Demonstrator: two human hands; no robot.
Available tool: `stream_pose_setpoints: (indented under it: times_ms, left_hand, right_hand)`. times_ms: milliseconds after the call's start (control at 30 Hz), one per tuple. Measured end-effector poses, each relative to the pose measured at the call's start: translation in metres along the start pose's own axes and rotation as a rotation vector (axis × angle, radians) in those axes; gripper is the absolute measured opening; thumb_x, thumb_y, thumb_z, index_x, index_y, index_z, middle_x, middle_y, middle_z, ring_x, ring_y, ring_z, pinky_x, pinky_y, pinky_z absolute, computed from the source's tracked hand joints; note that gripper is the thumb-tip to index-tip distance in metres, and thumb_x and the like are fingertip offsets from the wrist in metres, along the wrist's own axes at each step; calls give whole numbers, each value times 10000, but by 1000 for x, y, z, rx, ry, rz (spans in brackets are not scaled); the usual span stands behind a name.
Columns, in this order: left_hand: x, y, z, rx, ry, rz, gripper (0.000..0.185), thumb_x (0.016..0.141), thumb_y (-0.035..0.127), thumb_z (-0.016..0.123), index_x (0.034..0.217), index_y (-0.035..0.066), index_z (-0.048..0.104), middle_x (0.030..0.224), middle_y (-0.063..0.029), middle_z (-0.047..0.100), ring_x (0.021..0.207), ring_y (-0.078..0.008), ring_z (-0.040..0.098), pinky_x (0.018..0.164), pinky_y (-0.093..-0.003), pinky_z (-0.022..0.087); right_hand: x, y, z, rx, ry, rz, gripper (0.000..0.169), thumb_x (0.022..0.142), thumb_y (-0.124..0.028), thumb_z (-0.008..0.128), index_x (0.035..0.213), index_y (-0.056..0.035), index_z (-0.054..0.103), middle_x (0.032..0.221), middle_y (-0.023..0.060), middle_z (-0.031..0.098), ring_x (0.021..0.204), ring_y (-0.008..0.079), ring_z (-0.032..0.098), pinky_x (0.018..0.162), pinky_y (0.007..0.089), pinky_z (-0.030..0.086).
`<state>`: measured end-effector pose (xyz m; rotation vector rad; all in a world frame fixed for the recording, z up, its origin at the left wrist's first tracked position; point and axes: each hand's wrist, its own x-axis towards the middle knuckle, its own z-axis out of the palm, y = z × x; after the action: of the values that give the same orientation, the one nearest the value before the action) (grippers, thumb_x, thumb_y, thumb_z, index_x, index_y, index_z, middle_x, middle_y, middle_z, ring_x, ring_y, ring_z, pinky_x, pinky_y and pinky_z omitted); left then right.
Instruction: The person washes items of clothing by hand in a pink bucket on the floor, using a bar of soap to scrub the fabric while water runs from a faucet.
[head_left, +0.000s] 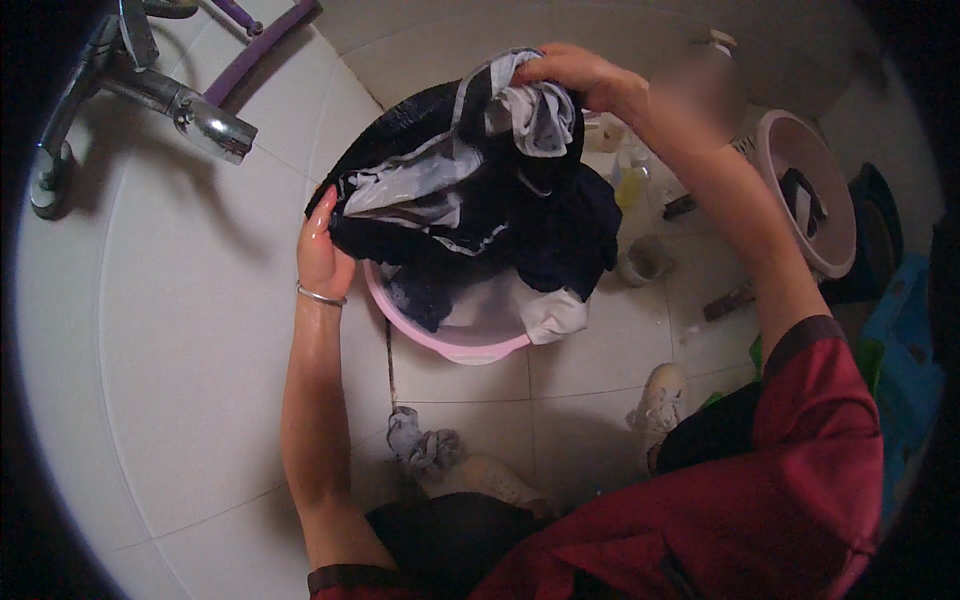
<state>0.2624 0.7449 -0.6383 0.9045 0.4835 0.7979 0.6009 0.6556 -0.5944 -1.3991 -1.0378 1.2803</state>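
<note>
A wet black garment with white lining and piping (420, 150) is stretched between my two hands above a pink plastic basin (405, 334). My left hand (324, 247), with a silver bangle at the wrist, grips its left edge, thumb on top. At the far upper end my right hand (574, 71) holds a bunched part of the cloth. Part of the basin shows below the garment, with dark cloth (416, 296) and cloudy water inside. A white cloth (556, 315) hangs over the basin's right rim, beside more dark fabric (577, 232).
A chrome faucet (217, 133) juts from the tiled wall at left, near a purple bar (255, 49). Wet grey cloth (424, 442) lies on the floor near my shoes. At right are a tilted pink basin (814, 195), a small cup (641, 262) and a bottle of yellow liquid (630, 180).
</note>
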Motion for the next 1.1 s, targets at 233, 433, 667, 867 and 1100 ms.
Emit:
stream_pose_setpoints:
  times_ms: [233, 433, 667, 867, 1100]
  left_hand:
    - [-18, 3, 30, -256, -157, -196, 395, 888, 303, 390, 1182, 53, 474, 1190, -109, 508, 1104, -280, 467, 964, -422, 332]
    - [-23, 6, 36, -308, -163, -87, 415, 877, 219, 389, 1268, 78, 392, 1245, -101, 459, 1149, -273, 421, 995, -411, 290]
    - [-48, -22, 131, 355, -178, 158, 549, 782, 108, 498, 1308, 110, 342, 1292, -73, 387, 1134, -189, 423, 942, -334, 349]
    - [-49, -18, 115, 1074, -65, 427, 167, 757, 125, 626, 914, 72, 604, 1128, -115, 484, 860, -159, 543, 685, -253, 458]
    - [-20, -43, 59, 822, -99, 175, 648, 773, 175, 634, 1271, 63, 236, 1209, -135, 374, 1040, -202, 469, 872, -270, 374]
  right_hand:
    - [21, 15, -1, 101, -36, -88, 278, 721, -200, 615, 938, -26, 603, 858, 73, 618, 773, 172, 571, 719, 302, 453]
    - [7, 26, 28, -719, 31, -437, 350, 690, -161, 626, 1020, -62, 563, 912, 90, 598, 831, 209, 568, 762, 309, 457]
    - [-7, 75, 124, -700, -328, -406, 341, 807, -211, 505, 1079, -8, 528, 975, 143, 596, 917, 202, 559, 831, 330, 419]
    - [-17, 47, 106, -408, -333, -190, 353, 804, -218, 506, 1100, -24, 514, 1009, 144, 573, 948, 204, 537, 851, 328, 400]
    - [-43, 30, 90, -256, -440, -46, 370, 802, -226, 507, 1123, -43, 497, 1049, 145, 546, 985, 206, 512, 874, 326, 379]
